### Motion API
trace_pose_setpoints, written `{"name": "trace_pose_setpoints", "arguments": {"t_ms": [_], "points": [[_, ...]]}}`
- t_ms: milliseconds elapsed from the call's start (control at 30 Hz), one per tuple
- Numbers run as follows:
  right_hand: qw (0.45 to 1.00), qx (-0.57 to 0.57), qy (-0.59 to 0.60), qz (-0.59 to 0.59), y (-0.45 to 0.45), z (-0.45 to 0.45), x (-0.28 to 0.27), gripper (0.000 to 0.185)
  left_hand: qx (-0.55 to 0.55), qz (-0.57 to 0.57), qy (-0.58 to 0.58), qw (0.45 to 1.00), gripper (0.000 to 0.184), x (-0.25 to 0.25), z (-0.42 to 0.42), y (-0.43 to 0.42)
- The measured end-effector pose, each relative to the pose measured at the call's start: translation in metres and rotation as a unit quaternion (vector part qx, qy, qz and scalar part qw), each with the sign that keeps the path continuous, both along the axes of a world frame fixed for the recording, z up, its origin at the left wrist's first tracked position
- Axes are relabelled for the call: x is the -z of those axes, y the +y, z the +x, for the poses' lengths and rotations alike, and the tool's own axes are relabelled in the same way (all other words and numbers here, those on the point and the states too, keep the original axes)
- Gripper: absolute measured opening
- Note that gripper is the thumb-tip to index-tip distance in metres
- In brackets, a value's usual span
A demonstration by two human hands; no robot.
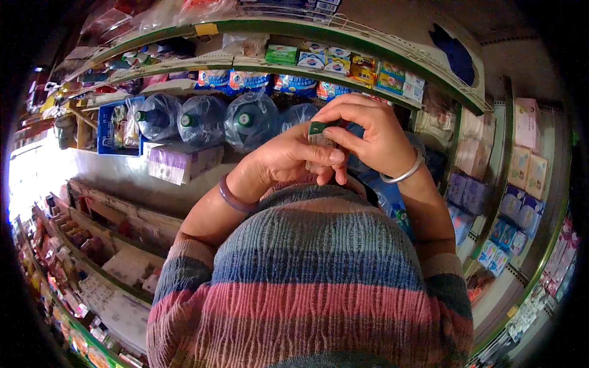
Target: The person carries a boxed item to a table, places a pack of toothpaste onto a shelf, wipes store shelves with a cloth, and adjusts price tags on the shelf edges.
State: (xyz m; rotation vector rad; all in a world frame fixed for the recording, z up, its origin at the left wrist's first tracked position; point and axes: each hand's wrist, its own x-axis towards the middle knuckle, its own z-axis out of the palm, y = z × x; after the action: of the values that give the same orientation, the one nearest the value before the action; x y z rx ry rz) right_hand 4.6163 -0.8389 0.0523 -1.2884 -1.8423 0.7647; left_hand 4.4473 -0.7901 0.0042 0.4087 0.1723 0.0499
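Observation:
My left hand (285, 153) is closed around a small green-topped packet (317, 128), close to my chest. Most of the packet's paler lower part is hidden behind the fingers, and its exact kind does not show. From the right, my right hand (367, 126) pinches at the green end, its thumb against the edge and its fingers curled over the top. The two hands touch or nearly touch around the packet.
Large clear water jugs (242, 119) stand in a row ahead, beside a blue crate (119, 129) and a purple-and-white pack (184, 161). Detergent bags (248, 81) and soap boxes (311, 59) line the shelves above. Tissue packs (521, 199) fill the right-hand shelving.

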Motion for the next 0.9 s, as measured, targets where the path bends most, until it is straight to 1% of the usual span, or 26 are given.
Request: {"name": "trace_pose_setpoints", "arguments": {"t_ms": [33, 100, 133, 200, 233, 267, 300, 367, 400, 433, 467, 500, 567, 600, 700, 733, 833, 867, 900], "points": [[1.0, -0.001, 0.0, 0.012, 0.0, 0.0, 0.003, 0.012, 0.002, -0.004, -0.01, 1.0, 0.021, 0.001, 0.0, 0.0], [0.999, -0.002, 0.001, 0.036, 0.003, 0.002, 0.011, 0.011, -0.018, 0.004, 0.031, 0.999, 0.026, -0.008, -0.001, 0.0], [0.999, 0.014, 0.006, -0.03, 0.004, 0.003, 0.009, 0.012, -0.028, 0.007, 0.051, 0.998, 0.028, -0.012, 0.0, -0.001], [0.986, 0.046, 0.015, -0.16, 0.006, 0.007, 0.003, 0.014, -0.074, 0.063, 0.074, 0.993, 0.033, -0.004, 0.0, -0.001], [0.984, 0.045, 0.027, -0.17, 0.007, 0.01, 0.004, 0.014, -0.096, 0.091, 0.085, 0.987, 0.036, -0.001, 0.0, 0.0], [0.982, 0.043, 0.04, -0.179, 0.008, 0.012, 0.005, 0.013, -0.137, 0.139, 0.13, 0.972, 0.035, -0.002, -0.003, 0.001], [0.98, 0.042, 0.053, -0.189, 0.01, 0.014, 0.006, 0.013, -0.149, 0.21, 0.158, 0.953, 0.034, -0.001, -0.003, 0.003], [0.983, 0.029, 0.067, -0.168, 0.015, 0.015, 0.015, 0.016, -0.171, 0.347, 0.21, 0.898, 0.03, 0.002, -0.001, 0.008], [0.982, 0.033, 0.074, -0.17, 0.018, 0.013, 0.018, 0.017, -0.184, 0.365, 0.248, 0.878, 0.022, -0.003, 0.0, 0.006], [0.981, 0.037, 0.08, -0.17, 0.02, 0.011, 0.019, 0.018, -0.181, 0.338, 0.261, 0.886, 0.021, -0.002, 0.001, 0.008], [0.98, 0.044, 0.047, -0.186, 0.022, 0.011, 0.014, 0.024, -0.178, 0.31, 0.273, 0.893, 0.019, 0.002, 0.003, 0.01], [0.982, 0.063, 0.077, -0.158, 0.023, 0.01, 0.016, 0.026, -0.176, 0.282, 0.286, 0.899, 0.017, 0.005, 0.003, 0.012], [0.979, 0.102, 0.14, -0.103, 0.023, 0.006, 0.025, 0.031, -0.284, 0.199, 0.247, 0.905, 0.015, 0.017, 0.005, 0.009], [0.978, 0.117, 0.142, -0.096, 0.021, 0.007, 0.03, 0.037, -0.337, 0.155, 0.226, 0.901, 0.015, 0.023, 0.007, 0.006], [0.978, 0.106, 0.123, -0.131, 0.005, -0.004, 0.036, 0.039, -0.444, 0.046, 0.132, 0.885, 0.013, 0.033, 0.016, 0.0], [0.976, 0.121, 0.112, -0.14, 0.003, -0.005, 0.043, 0.039, -0.447, 0.033, 0.147, 0.882, 0.013, 0.031, 0.019, -0.002], [0.965, 0.169, 0.145, -0.141, 0.005, -0.002, 0.049, 0.034, -0.463, 0.018, 0.152, 0.873, 0.01, 0.023, 0.028, -0.01], [0.965, 0.165, 0.179, -0.093, 0.005, -0.005, 0.049, 0.027, -0.474, 0.002, 0.162, 0.865, 0.01, 0.017, 0.03, -0.012], [0.967, 0.163, 0.177, -0.078, 0.006, -0.007, 0.05, 0.025, -0.475, 0.009, 0.158, 0.865, 0.011, 0.018, 0.03, -0.012]]}}
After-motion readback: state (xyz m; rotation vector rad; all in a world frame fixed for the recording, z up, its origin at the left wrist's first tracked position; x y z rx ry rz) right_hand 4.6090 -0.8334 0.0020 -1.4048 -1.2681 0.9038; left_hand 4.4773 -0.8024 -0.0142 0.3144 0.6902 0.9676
